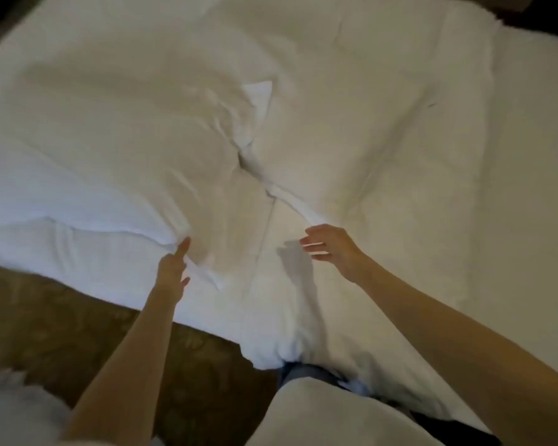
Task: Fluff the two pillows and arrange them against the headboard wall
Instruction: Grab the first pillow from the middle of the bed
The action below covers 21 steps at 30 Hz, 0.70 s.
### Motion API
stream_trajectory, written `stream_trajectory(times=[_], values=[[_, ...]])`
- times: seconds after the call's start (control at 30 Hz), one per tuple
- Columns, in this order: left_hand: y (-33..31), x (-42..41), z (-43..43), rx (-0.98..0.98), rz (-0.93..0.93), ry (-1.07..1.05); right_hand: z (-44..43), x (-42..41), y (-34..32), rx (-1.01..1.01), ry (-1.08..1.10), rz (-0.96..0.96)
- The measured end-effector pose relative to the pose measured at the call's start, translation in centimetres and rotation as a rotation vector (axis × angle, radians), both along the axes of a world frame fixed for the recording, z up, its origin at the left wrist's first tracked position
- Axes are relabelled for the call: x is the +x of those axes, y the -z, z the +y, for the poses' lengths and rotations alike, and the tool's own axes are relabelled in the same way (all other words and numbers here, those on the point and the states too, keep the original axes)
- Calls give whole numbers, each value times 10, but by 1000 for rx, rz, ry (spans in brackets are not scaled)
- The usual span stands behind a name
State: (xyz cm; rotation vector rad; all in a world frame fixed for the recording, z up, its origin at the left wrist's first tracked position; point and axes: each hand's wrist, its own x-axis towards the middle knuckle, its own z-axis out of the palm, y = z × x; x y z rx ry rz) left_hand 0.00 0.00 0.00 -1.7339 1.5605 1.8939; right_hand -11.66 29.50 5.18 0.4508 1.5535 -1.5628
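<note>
Two large white pillows lie side by side on the white bed (271,300). The left pillow (110,140) and the right pillow (384,123) meet in a crease near the middle. My left hand (174,265) touches the near right corner of the left pillow, fingers spread, with no clear grip on the fabric. Just in front of the right pillow's near edge, my right hand (329,249) hovers above the sheet with its fingers apart and nothing in it. No headboard or wall shows clearly in this view.
Brown patterned carpet (62,317) runs along the bed's near left side. Something white and fluffy (13,410) sits blurred at the bottom left. My own body in light clothing (319,420) presses against the bed's near edge. Dark floor shows at the top corners.
</note>
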Motion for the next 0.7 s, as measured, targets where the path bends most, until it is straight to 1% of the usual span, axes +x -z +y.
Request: stream_trajectory(times=[0.1,0.2,0.3,0.43,0.53,0.63,0.7], values=[[7,-14,-4,104,54,45,-23,-5,6,12,-28,-1],[18,-27,7,156,103,1,-41,-8,14,26,-57,1],[31,-34,16,75,144,-25,-58,-10,20,-5,-63,7],[38,-31,23,-94,85,36,-78,-14,30,-85,-34,6],[30,-22,24,-119,130,64,-98,-19,36,-95,-35,-12],[4,-17,30,-116,238,60,-123,-24,30,-49,-120,-68],[-20,-17,35,-122,278,77,-140,-28,23,-95,-175,-103]])
